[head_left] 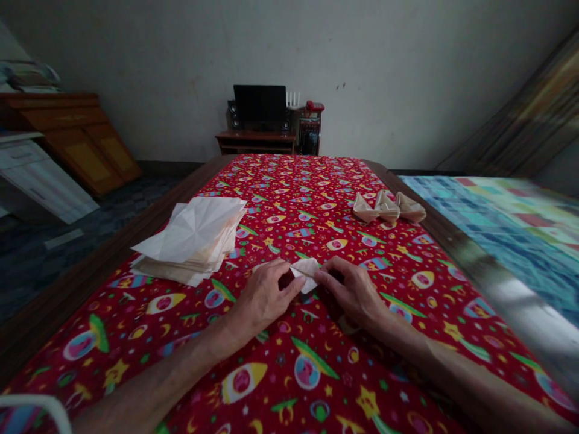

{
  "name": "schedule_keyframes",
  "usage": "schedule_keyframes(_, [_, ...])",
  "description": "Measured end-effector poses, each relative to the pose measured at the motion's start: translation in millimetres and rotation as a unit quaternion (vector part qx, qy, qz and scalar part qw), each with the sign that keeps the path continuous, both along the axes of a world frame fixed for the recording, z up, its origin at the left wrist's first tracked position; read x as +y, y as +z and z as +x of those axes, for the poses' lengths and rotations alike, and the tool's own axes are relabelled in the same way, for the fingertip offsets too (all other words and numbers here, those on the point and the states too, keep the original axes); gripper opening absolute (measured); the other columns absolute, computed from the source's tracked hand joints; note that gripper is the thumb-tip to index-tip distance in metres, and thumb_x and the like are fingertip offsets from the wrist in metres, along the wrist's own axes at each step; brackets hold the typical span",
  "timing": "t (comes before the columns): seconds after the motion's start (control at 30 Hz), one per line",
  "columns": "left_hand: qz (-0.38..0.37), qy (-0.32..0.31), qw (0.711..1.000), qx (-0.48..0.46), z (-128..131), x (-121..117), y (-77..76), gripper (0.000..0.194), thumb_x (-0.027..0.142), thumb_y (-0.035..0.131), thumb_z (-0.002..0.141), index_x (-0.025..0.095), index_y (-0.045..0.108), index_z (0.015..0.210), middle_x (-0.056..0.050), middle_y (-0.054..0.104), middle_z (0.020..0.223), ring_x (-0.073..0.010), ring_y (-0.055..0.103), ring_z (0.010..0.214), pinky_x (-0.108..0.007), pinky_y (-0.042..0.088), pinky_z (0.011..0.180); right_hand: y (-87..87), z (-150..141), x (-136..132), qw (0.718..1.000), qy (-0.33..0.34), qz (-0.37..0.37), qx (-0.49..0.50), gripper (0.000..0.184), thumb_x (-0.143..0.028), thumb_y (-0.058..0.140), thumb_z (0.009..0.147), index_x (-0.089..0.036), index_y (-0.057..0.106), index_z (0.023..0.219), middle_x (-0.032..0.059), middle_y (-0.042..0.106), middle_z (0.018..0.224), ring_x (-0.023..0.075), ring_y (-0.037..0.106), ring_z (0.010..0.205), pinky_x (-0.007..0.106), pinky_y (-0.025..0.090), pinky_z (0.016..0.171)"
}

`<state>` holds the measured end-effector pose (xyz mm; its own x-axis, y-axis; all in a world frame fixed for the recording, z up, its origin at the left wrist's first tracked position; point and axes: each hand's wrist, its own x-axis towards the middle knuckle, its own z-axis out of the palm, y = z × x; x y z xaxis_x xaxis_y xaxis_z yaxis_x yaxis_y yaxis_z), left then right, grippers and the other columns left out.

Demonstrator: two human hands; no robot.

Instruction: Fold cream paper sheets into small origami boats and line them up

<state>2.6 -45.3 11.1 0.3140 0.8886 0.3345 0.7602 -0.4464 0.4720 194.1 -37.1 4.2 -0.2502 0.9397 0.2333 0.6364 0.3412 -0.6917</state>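
A small folded piece of white paper lies low over the patterned red cloth, between my two hands. My left hand pinches its left side, thumb in front. On the opposite edge, the thumb and fingers of my right hand are closed on the paper. To the left rests a stack of creased paper sheets, its top sheet marked with fold lines meeting at the middle. At the right stand three folded paper pieces, pale brown and pointed, side by side.
The red cloth covers a dark wooden table. A white curved object sits at the lower left corner. Beyond the table are a monitor on a small desk and a red telephone. A bed adjoins on the right.
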Motion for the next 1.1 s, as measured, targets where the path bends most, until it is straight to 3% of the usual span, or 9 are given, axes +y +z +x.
schedule_keyframes(0.1, [0.049, 0.012, 0.998, -0.047, 2, 0, 1.2, 0.015, 0.021, 0.055, 0.083, 0.018, 0.053, 0.069, 0.001, 0.056, 0.069, -0.0122, 0.054, 0.064, -0.023, 0.043, 0.06, -1.0, -2, -2, 0.998, 0.048, 0.039, -0.023, 0.016, -0.028, 0.053, 0.086, -0.018, 0.062, 0.077, 0.0015, 0.063, 0.069, 0.0135, 0.056, 0.061, 0.023, 0.04, 0.057])
schedule_keyframes(0.2, [0.129, 0.013, 0.991, -0.031, -5, 1, 6.8, 0.006, 0.015, 0.054, 0.084, 0.019, 0.057, 0.081, -0.001, 0.06, 0.079, -0.0135, 0.057, 0.073, -0.024, 0.045, 0.068, 0.4, -3, -3, 0.993, 0.081, 0.067, -0.053, 0.01, -0.023, 0.055, 0.084, -0.018, 0.064, 0.083, 0.0031, 0.065, 0.078, 0.0152, 0.059, 0.069, 0.025, 0.043, 0.062])
schedule_keyframes(0.33, [0.24, 0.012, 0.964, 0.117, -17, -2, 22.4, 0.01, 0.015, 0.048, 0.088, 0.017, 0.058, 0.088, -0.005, 0.06, 0.085, -0.0193, 0.055, 0.083, -0.032, 0.043, 0.078, 8.0, -3, -9, 0.996, 0.07, 0.057, 0.017, 0.014, -0.027, 0.057, 0.086, -0.021, 0.062, 0.096, 0.0038, 0.067, 0.087, 0.0161, 0.062, 0.076, 0.027, 0.047, 0.068])
schedule_keyframes(0.47, [0.279, -0.006, 0.927, 0.252, -13, -10, 33.7, 0.017, 0.016, 0.042, 0.091, 0.017, 0.058, 0.084, -0.007, 0.059, 0.083, -0.0225, 0.053, 0.082, -0.036, 0.041, 0.073, 13.9, -3, -15, 0.988, 0.064, 0.137, 0.04, 0.031, -0.032, 0.055, 0.087, -0.021, 0.051, 0.116, 0.0076, 0.065, 0.102, 0.0182, 0.061, 0.087, 0.03, 0.048, 0.075])
schedule_keyframes(0.53, [0.29, -0.028, 0.914, 0.281, -6, -13, 34.4, 0.017, 0.014, 0.042, 0.09, 0.016, 0.058, 0.084, -0.006, 0.058, 0.082, -0.0226, 0.053, 0.08, -0.035, 0.04, 0.07, 13.8, -4, -15, 0.985, 0.076, 0.151, 0.017, 0.032, -0.032, 0.055, 0.087, -0.02, 0.049, 0.116, 0.0082, 0.064, 0.101, 0.0186, 0.06, 0.088, 0.03, 0.048, 0.075])
schedule_keyframes(0.67, [0.256, -0.063, 0.932, 0.251, -1, -12, 28.5, 0.014, 0.018, 0.044, 0.091, 0.017, 0.056, 0.084, -0.004, 0.058, 0.081, -0.0209, 0.053, 0.077, -0.034, 0.04, 0.069, 10.0, -6, -9, 0.989, 0.084, 0.118, 0.001, 0.01, -0.023, 0.051, 0.087, -0.019, 0.057, 0.093, 0.0037, 0.066, 0.081, 0.0149, 0.06, 0.071, 0.025, 0.046, 0.064])
schedule_keyframes(0.87, [0.144, -0.041, 0.983, 0.102, -11, 2, 14.3, 0.008, 0.018, 0.053, 0.089, 0.019, 0.061, 0.089, -0.001, 0.062, 0.087, -0.0162, 0.058, 0.082, -0.027, 0.044, 0.074, 8.4, -5, -1, 0.999, 0.012, -0.019, 0.039, 0.014, -0.026, 0.054, 0.084, -0.019, 0.063, 0.076, 0.0009, 0.066, 0.069, 0.0154, 0.061, 0.063, 0.024, 0.045, 0.057])
schedule_keyframes(1.1, [0.133, -0.086, 0.983, 0.09, -14, 1, 9.1, 0.011, 0.016, 0.054, 0.087, 0.018, 0.064, 0.084, -0.002, 0.063, 0.083, -0.0167, 0.058, 0.08, -0.028, 0.044, 0.072, 7.6, 6, -3, 0.995, 0.076, 0.058, -0.025, 0.013, -0.024, 0.054, 0.084, -0.019, 0.066, 0.086, 0.0036, 0.068, 0.075, 0.0152, 0.062, 0.065, 0.024, 0.046, 0.06])
